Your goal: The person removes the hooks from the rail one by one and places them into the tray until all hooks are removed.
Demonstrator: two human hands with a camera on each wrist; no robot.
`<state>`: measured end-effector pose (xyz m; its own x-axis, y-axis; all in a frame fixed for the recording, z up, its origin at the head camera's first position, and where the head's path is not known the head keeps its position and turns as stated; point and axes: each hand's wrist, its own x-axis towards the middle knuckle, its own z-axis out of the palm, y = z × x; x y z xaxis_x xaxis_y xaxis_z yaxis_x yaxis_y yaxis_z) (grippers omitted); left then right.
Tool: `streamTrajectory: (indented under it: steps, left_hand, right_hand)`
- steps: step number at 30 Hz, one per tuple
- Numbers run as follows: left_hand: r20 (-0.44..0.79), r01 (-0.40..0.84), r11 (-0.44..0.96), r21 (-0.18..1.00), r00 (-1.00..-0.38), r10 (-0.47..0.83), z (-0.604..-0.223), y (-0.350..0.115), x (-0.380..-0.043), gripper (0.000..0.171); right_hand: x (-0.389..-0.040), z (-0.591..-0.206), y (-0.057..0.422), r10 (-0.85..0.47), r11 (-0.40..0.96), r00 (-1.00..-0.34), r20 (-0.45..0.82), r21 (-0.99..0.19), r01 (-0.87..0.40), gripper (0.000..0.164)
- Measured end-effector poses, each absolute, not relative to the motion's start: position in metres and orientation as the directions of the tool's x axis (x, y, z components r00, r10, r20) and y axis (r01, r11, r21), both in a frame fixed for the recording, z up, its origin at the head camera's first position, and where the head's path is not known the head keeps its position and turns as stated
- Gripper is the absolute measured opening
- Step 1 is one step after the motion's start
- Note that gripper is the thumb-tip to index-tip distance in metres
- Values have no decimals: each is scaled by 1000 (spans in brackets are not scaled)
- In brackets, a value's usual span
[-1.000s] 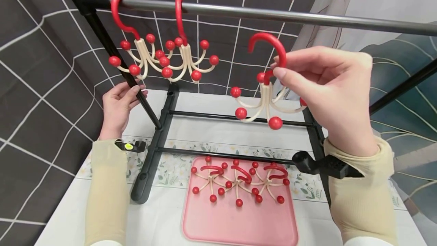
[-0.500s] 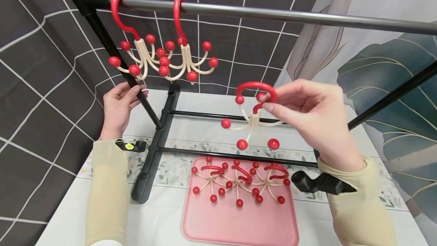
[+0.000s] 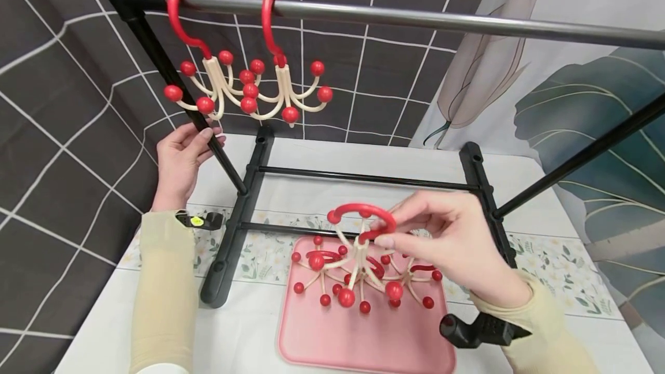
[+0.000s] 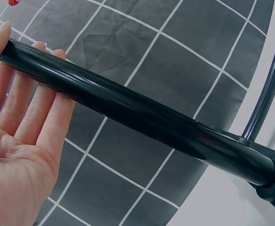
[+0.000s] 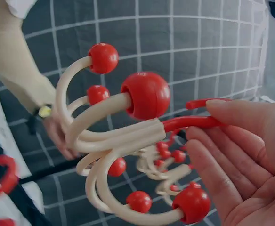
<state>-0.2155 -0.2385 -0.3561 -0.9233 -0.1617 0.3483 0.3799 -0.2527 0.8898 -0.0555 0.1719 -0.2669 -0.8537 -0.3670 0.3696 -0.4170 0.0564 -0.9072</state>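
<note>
My right hand (image 3: 452, 235) pinches the red hook of a cream hanger (image 3: 359, 253) with curved arms tipped by red balls. In the head view this hanger is in front of the pink tray (image 3: 363, 339), partly covering similar hangers lying at the tray's far side. Over at the left, my left hand (image 3: 179, 160) grips the rack's slanting black post (image 4: 128, 101), thumb on one side and fingers on the other. Two more such hangers hang from the metal rail: one hanger (image 3: 212, 77) close to the post, another hanger (image 3: 283, 82) to its right.
The rail (image 3: 415, 17) spans the top of the rack. Below it, a black crossbar (image 3: 332, 174) and the rack's feet, such as the left foot (image 3: 223, 270), stand on the white table (image 3: 249, 333). Dark checked cloth covers the back; a leaf-patterned curtain (image 3: 587, 97) is at right.
My right hand has lowered the hanger from just under the rail, down and left to the tray. My left hand stays on the post. The second hanging hanger has swung slightly.
</note>
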Motion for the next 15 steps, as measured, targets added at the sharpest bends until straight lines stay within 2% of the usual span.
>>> streamTrajectory:
  steps: [7,15]
  left_hand:
    - [355,385,-260,885,-922,-155,-358,-239,-217,29]
    - [359,389,-269,881,-920,-155,-359,-240,-218,30]
  right_hand:
    - [-47,-299,164,-512,-103,-754,411,-901,-421,31]
    - [-34,-339,147,-609,-159,-712,350,-933,-324,21]
